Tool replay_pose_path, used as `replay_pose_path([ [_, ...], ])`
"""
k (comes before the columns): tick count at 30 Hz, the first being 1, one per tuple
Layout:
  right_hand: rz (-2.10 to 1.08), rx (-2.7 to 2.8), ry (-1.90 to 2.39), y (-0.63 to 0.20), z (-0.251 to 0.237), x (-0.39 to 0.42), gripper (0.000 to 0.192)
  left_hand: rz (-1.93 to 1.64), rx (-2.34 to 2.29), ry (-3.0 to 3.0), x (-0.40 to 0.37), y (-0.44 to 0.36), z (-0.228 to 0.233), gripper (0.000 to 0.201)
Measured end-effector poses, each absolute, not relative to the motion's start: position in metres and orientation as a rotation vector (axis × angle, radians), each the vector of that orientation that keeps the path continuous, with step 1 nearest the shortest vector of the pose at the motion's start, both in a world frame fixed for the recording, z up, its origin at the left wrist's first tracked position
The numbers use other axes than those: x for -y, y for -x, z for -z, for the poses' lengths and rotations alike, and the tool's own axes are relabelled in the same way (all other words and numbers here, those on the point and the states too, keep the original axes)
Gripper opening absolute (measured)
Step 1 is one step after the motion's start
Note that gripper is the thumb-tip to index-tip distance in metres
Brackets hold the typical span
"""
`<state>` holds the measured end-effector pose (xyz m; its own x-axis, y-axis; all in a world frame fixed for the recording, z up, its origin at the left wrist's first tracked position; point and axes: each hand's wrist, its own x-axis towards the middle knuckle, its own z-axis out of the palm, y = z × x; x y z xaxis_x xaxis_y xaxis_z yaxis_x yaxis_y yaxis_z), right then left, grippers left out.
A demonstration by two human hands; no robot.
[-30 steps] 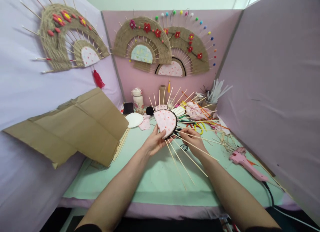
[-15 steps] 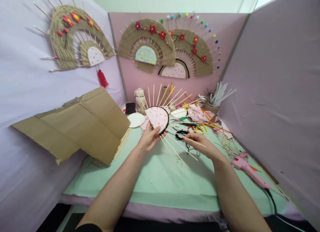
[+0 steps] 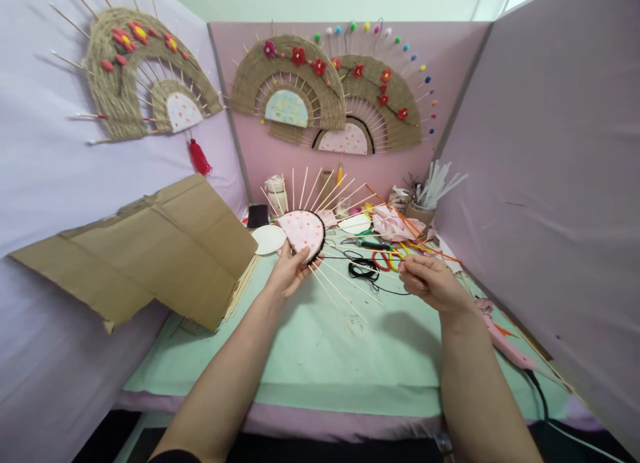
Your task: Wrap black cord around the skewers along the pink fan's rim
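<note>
My left hand (image 3: 289, 271) grips the lower edge of a half-round fan piece (image 3: 302, 232), thumb on its pink spotted cloth front. Thin wooden sticks (image 3: 349, 291) fan out from its curved side, and black cord lines that curve. A strand of black cord (image 3: 363, 258) runs taut from the piece to my right hand (image 3: 433, 281), whose fingers are closed around it. Below the strand, a loose coil of the same cord (image 3: 363, 269) lies on the table, with a tail reaching toward my right hand.
Pliers (image 3: 376, 246), scissors (image 3: 385, 259) and crumpled pink cloth (image 3: 395, 223) lie behind the cord. A pink glue gun (image 3: 513, 346) rests at the right, beyond my forearm. Cardboard (image 3: 145, 250) leans at the left, near a white oval (image 3: 269, 239). Finished fans (image 3: 295, 60) hang on the walls.
My right hand has moved right and slightly up from near the coil, drawing the cord straight. The fan piece has shifted slightly left in view, still in my left hand.
</note>
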<state>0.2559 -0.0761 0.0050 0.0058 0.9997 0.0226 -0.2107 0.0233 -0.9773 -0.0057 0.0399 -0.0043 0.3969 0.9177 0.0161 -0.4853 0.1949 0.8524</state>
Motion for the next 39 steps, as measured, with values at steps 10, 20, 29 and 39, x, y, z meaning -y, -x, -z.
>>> replay_pose_path([
  [10,-1.396,0.504,0.866,-0.248,0.003,0.047,0.01,-0.803,-0.471,-0.955,-0.03,0.004,0.005,0.063],
  [20,-1.297,0.378,0.666,-0.241,0.009,0.04,0.01,-0.568,-0.341,-0.898,-0.008,-0.007,0.003,0.074],
  [29,-1.324,0.451,0.564,-0.245,0.009,0.041,0.009,-0.658,-0.34,-0.849,-0.01,-0.009,0.006,0.066],
  [39,-1.384,0.455,0.514,-0.242,0.003,0.045,0.011,-0.682,-0.368,-0.817,-0.014,-0.006,0.006,0.065],
])
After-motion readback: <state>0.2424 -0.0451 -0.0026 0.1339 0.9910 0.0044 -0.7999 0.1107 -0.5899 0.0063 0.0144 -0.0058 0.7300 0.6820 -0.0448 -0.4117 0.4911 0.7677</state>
